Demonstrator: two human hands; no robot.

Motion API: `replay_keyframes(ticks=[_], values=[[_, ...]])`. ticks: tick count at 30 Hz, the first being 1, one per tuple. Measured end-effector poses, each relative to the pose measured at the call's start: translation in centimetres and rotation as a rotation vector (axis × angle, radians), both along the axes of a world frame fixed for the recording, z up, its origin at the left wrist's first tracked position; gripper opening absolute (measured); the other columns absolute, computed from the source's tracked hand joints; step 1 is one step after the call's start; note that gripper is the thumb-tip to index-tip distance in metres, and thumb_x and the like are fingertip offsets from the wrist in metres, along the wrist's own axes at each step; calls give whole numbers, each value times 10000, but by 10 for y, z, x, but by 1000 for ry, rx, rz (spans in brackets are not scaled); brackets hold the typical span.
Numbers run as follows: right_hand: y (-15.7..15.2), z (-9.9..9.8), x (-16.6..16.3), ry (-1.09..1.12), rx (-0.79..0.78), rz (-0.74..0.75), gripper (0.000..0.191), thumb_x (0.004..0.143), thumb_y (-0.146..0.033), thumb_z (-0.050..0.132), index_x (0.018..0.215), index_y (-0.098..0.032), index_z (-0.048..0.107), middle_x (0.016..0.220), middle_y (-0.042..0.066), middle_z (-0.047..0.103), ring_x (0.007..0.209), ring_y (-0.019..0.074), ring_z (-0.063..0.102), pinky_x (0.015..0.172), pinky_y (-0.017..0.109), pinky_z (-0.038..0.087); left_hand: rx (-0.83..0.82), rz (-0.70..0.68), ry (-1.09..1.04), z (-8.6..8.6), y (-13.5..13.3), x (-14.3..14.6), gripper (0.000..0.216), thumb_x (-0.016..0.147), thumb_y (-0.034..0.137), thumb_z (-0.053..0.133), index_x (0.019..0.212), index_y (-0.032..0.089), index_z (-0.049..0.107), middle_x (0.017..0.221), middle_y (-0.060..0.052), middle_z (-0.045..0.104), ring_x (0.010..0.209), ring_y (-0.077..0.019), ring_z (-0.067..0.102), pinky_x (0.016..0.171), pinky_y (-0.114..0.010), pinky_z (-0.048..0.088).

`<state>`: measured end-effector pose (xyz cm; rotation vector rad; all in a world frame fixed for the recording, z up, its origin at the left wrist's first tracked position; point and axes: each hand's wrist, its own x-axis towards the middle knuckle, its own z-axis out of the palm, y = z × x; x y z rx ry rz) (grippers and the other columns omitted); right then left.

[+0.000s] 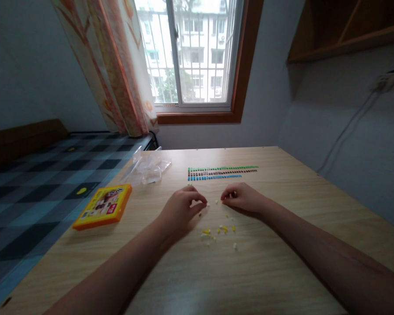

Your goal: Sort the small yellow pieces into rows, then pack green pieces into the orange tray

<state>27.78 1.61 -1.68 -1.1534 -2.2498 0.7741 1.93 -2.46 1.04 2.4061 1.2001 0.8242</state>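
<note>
My left hand (187,205) is over the wooden table, its thumb and index finger pinched together at a tiny whitish piece (208,204), probably a small building brick. Opposite it, my right hand (239,197) rests with its fingertips closed on the tabletop; whatever they hold is too small to make out. A single cream piece (216,201) lies between the two hands. Closer to me, several loose yellow pieces (223,229) and a few pale ones (235,246) are scattered. Beyond the hands, tiny bricks stand in three lines: a green row (216,168), a brown row (216,173) and a blue row (210,177).
On the left of the table (170,288) lies a yellow-orange box (105,205) with a printed lid. Crumpled clear plastic bags (149,168) sit behind it. A bed with a checked cover (29,197) adjoins the table's left side; a window (197,57) is ahead.
</note>
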Motion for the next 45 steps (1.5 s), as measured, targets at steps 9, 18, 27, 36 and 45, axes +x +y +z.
replay_keyframes(ticks=[9, 18, 27, 36, 45], values=[[2, 0, 5, 5, 87, -21, 137, 779, -229, 677, 804, -153, 788, 791, 60, 681, 724, 161, 585, 692, 276, 436, -90, 140, 49, -15, 30, -25, 139, 834, 246, 677, 865, 208, 807, 880, -40, 674, 690, -128, 578, 715, -266, 475], [8, -2, 19, -44, 14, -60, 168, 755, -271, 680, 819, -163, 792, 841, 66, 682, 793, 184, 604, 742, 296, 454, -103, 173, 159, -10, 25, -26, 161, 848, 263, 653, 855, 216, 807, 918, -51, 685, 745, -159, 609, 742, -284, 472], [9, -2, 23, -14, -172, -112, 224, 725, -303, 688, 839, -142, 795, 800, 56, 702, 716, 166, 583, 658, 277, 423, -101, 169, 203, -7, 23, -24, 159, 838, 272, 652, 842, 220, 802, 937, -51, 692, 743, -164, 620, 736, -290, 475], [-7, 1, -7, 49, -94, -88, 267, 746, -283, 702, 968, -165, 795, 774, 15, 639, 665, 127, 521, 630, 251, 397, -62, 144, 184, -10, 17, -10, 163, 851, 305, 647, 867, 228, 790, 918, -34, 692, 707, -148, 602, 695, -277, 458], [-37, 50, 16, -131, -417, 406, 289, 753, -391, 791, 938, -170, 781, 635, -45, 532, 587, 94, 470, 546, 215, 359, -39, -54, 232, 3, 10, -16, 194, 906, 299, 612, 805, 183, 729, 816, -34, 670, 715, -142, 588, 663, -260, 425]])
